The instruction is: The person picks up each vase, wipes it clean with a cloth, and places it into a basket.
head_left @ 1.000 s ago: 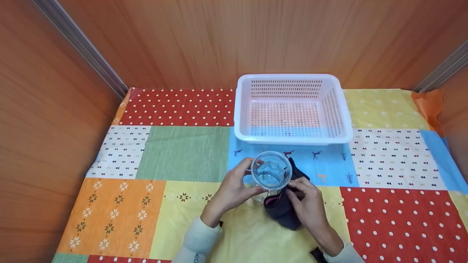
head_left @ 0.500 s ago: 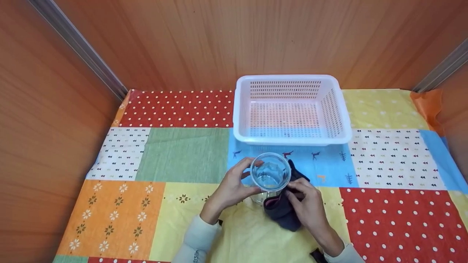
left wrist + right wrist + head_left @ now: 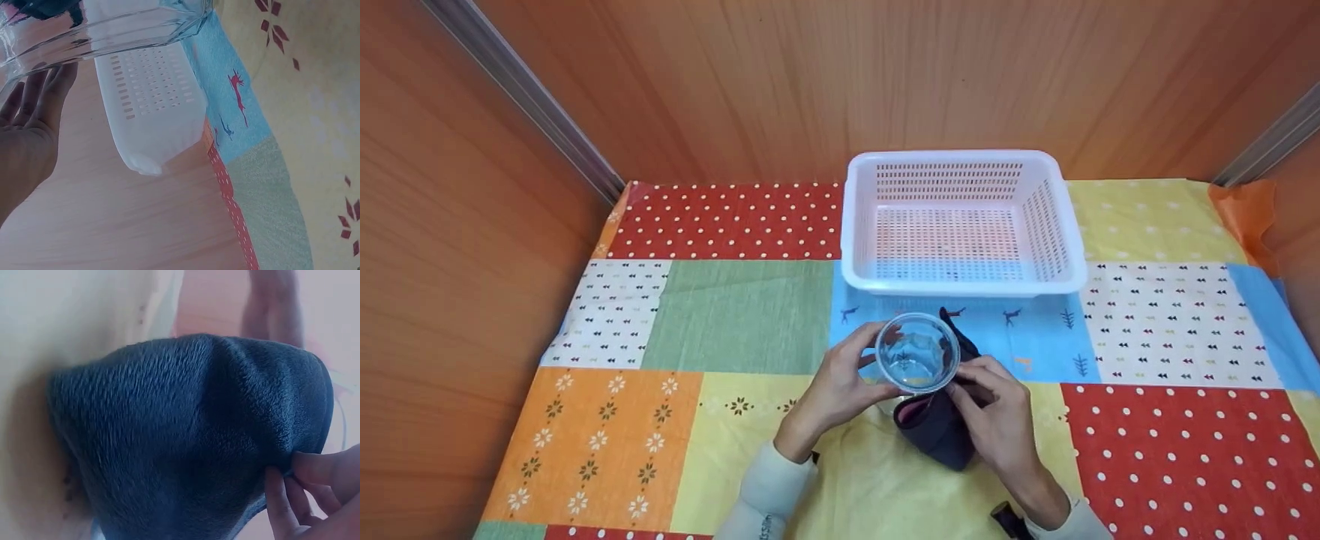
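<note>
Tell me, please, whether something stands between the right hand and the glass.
Yes, the cloth. The right hand pinches it at the right side of the glass, so part of it hangs between them. Whether the fingertips also touch the glass directly, I cannot tell.

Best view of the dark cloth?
Right wrist: the dark cloth dominates, its fuzzy texture visible. Head: smaller, partly hidden by the right hand. Left wrist: at most a dark patch through the glass.
</note>
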A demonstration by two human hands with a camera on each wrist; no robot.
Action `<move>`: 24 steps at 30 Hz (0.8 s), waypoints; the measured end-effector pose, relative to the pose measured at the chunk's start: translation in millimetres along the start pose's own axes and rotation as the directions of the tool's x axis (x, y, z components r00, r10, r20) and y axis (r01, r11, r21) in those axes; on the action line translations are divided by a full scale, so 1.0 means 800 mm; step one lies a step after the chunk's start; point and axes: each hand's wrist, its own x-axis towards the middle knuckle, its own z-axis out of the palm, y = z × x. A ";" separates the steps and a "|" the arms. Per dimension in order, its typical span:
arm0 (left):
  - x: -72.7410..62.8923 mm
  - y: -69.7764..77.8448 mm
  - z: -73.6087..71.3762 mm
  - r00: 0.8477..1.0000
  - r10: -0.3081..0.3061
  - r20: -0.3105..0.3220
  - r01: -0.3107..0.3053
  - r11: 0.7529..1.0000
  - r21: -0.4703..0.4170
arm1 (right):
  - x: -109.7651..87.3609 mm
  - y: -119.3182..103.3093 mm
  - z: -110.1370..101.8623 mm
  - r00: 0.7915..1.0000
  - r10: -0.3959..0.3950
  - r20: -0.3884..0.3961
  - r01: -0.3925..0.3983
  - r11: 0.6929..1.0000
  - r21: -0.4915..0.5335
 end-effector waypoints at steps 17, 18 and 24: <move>0.002 -0.001 0.002 0.999 -0.029 -0.034 0.025 0.991 -0.133 | -0.005 0.022 -0.003 0.998 0.032 0.063 -0.023 0.991 -0.131; 0.002 0.000 0.002 0.999 -0.038 -0.031 0.033 0.990 -0.137 | -0.006 0.023 -0.003 0.997 0.036 0.065 -0.027 0.990 -0.135; 0.003 0.001 0.001 0.997 -0.067 -0.031 0.062 0.989 -0.136 | -0.007 0.022 -0.003 0.998 0.040 0.054 -0.034 0.994 -0.107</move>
